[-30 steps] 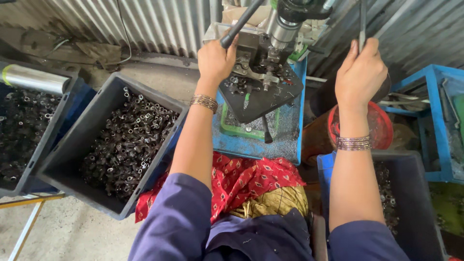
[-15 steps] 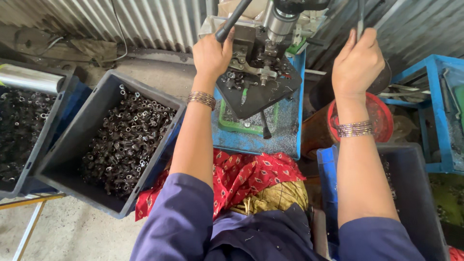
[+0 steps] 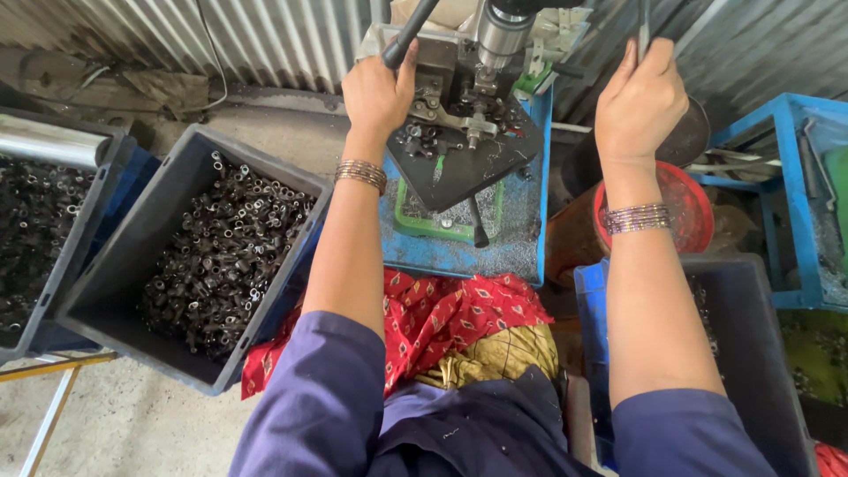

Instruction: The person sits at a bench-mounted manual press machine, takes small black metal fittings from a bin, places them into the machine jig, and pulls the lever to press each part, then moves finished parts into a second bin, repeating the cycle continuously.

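A small drill press (image 3: 481,53) stands on a blue table (image 3: 521,238) straight ahead of me. My left hand (image 3: 378,88) is closed around a black handle (image 3: 411,31) at the machine's left side. Raised at the right, my right hand (image 3: 638,102) grips a thin dark lever (image 3: 643,26) that runs up out of view. A black work plate (image 3: 468,159) under the spindle carries several small metal parts. Both wrists wear bangles.
A dark bin (image 3: 115,283) of small metal parts sits at my left, with another bin (image 3: 31,238) further left. A blue crate (image 3: 760,353) sits at my right, a red bowl (image 3: 680,208) behind it. Corrugated metal wall behind. Red patterned cloth (image 3: 442,309) covers my lap.
Both hands have stayed on their handles. The view has shifted slightly, and my right hand sits a little higher in the picture.
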